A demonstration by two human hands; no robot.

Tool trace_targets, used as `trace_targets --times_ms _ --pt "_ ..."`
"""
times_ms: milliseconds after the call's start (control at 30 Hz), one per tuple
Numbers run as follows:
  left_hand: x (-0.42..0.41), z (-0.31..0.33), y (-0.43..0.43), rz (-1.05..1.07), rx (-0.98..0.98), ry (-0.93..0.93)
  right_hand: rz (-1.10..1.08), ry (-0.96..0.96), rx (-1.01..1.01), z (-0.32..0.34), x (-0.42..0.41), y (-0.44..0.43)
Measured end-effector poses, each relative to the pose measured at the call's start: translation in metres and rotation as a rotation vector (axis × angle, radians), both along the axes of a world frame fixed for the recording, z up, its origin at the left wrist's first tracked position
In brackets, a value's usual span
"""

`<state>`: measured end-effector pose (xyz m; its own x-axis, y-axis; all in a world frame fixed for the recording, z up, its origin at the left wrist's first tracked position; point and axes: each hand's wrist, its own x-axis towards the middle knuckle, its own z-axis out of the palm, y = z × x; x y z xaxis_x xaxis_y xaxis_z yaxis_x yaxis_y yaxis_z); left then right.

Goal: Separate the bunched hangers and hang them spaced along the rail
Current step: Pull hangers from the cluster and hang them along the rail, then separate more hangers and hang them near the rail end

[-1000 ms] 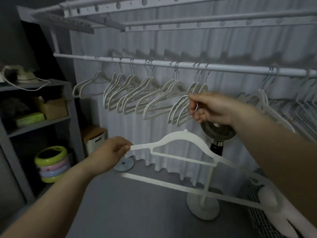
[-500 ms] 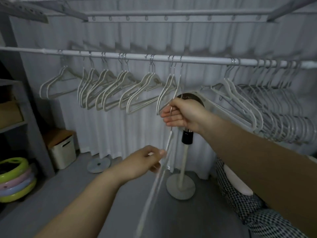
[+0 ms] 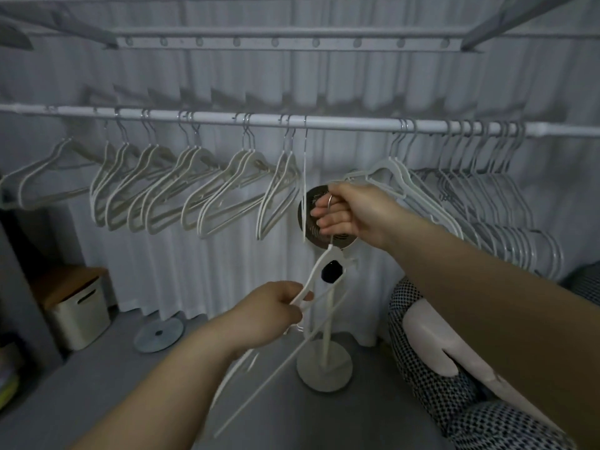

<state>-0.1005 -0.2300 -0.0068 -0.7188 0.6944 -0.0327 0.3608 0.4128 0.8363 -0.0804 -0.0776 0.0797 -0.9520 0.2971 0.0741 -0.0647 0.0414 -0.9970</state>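
While the right hand (image 3: 352,216) pinches the metal hook of a white hanger (image 3: 311,278), the left hand (image 3: 269,311) grips one of its arms, fingers curled round it. Hanger is tilted, nearly edge-on, held below the rail (image 3: 357,123) and not hooked on it. Left of the right hand, pairs (image 3: 211,190) of hangers hang spaced along the rail. One single (image 3: 304,177) hangs just beside the right hand (edge-on, thin). To the right, a bunch (image 3: 506,206) hangs packed tight on the rail. Fan (image 3: 324,368) stands on the floor behind the hands. Box (image 3: 78,308) with a wood lid sits on the floor at left, and checked cloth (image 3: 435,384) lies at lower right.
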Motion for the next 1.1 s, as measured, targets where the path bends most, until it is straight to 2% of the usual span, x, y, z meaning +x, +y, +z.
trace_targets --times_ms 133,233,367,433,633,733,833,1100 --pt "-0.020 0.011 0.024 0.030 0.067 -0.084 0.022 -0.007 0.045 0.008 -0.026 0.024" --pt "-0.040 0.019 0.046 0.084 0.056 -0.065 -0.029 -0.002 0.197 0.020 -0.046 0.050" --pt "-0.068 0.031 0.074 0.145 0.065 0.004 -0.325 0.136 0.762 0.040 -0.072 0.102" --pt "-0.078 0.040 0.088 0.175 0.097 0.019 -0.424 0.172 0.950 0.047 -0.078 0.125" --pt "-0.103 0.061 0.126 0.264 0.219 0.085 -0.504 0.167 1.467 0.054 -0.100 0.181" --pt "-0.116 0.069 0.137 0.347 0.226 0.157 -0.510 0.155 1.526 0.055 -0.114 0.195" --pt "-0.128 0.079 0.147 0.372 0.148 0.274 -0.520 0.161 1.518 0.055 -0.124 0.197" --pt "-0.147 0.093 0.184 0.266 0.056 0.361 -0.529 0.136 1.464 0.055 -0.129 0.204"
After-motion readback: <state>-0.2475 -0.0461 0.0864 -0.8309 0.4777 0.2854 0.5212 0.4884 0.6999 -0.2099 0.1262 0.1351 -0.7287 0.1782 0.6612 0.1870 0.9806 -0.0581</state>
